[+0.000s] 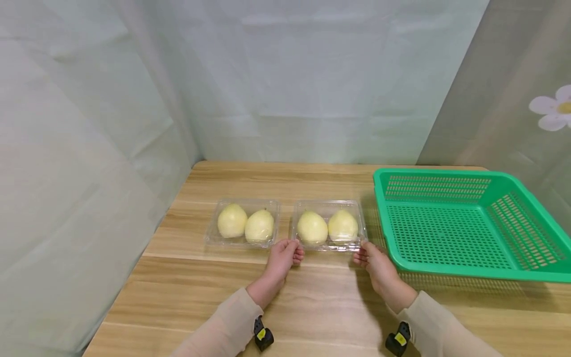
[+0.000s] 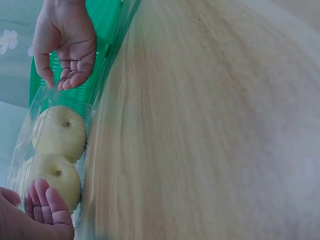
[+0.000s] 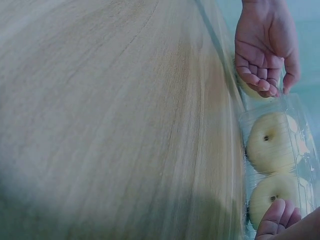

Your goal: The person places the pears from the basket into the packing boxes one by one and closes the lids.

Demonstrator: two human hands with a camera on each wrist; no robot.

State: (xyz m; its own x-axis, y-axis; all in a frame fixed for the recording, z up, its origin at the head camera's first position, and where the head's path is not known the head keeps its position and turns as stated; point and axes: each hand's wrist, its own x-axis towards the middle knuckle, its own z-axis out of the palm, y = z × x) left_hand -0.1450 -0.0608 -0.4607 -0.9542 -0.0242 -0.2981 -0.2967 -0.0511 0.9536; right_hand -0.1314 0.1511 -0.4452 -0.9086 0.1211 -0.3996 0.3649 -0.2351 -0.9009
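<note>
A clear plastic clamshell box [image 1: 332,206] holding two pale yellow pears [image 1: 312,228] sits in the middle of the table. At its near left corner, my left hand [image 1: 283,259] pinches the edge between thumb and fingers. My right hand [image 1: 376,265] pinches the near right corner the same way. The left wrist view shows the other fingers of the right hand [image 2: 67,47] loosely curled below the rim. From the right wrist view, the left hand's thumb [image 3: 291,75] meets the box corner. A second clear box [image 1: 214,237] with two pears [image 1: 259,226] lies left of my left hand.
On the right stands a green plastic basket [image 1: 450,273] with perforated walls, close beside my right hand. All of this rests on a wood-grain table [image 1: 187,292]. Pale cloth curtains [image 1: 308,84] hang behind the table and along its left side.
</note>
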